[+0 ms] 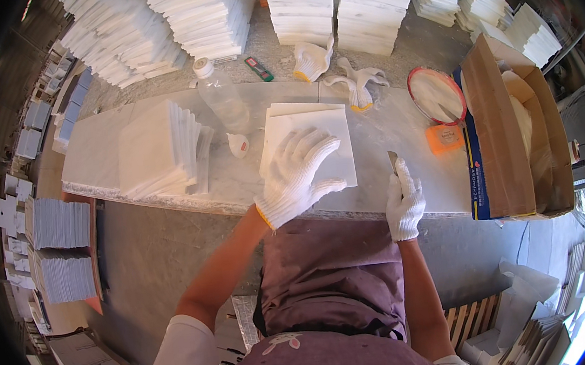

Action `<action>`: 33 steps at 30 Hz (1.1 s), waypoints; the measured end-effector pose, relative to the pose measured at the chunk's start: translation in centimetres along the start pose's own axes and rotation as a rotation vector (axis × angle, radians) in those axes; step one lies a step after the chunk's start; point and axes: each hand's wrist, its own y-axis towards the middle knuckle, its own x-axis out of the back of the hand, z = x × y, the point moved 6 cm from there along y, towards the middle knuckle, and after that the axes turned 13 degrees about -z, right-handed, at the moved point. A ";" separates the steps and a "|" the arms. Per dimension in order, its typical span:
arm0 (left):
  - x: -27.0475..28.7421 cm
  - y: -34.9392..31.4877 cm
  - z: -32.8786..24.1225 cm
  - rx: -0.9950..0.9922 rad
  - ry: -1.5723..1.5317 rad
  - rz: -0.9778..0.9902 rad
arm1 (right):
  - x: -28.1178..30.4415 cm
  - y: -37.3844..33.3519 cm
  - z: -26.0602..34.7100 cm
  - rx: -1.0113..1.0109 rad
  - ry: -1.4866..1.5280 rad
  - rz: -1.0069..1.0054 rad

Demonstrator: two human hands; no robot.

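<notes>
My left hand [297,175], in a white knit glove, lies with fingers spread on a white square tile [345,162] on the table. Another white sheet or tile edge [299,107] shows beneath it, slightly askew. To the right, at the front table edge, my gloved right hand [405,205] is closed round a small flat blade [393,160] that points up and away from me. Its handle is hidden in the fingers, so the exact kind of blade is unclear. The blade and the tile are apart.
Thin white tiles [155,150] stand together on the table's left, beside a clear bottle [219,94] and a small white container [238,145]. Spare gloves [357,83], a red-rimmed round thing [437,96], an orange pack [444,138] and a cardboard box [495,128] are rightward. Tall tile stacks [374,6] line the back.
</notes>
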 end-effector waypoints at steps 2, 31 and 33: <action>-1.6 0.6 0.9 -0.015 0.012 0.096 | 0.0 0.0 0.0 0.020 -0.006 -0.024; -2.5 1.7 3.8 0.140 0.011 0.017 | -0.2 -0.2 0.2 0.008 -0.126 0.008; -2.8 1.5 3.1 0.070 0.069 0.067 | -0.1 -0.1 0.2 0.028 -0.110 -0.008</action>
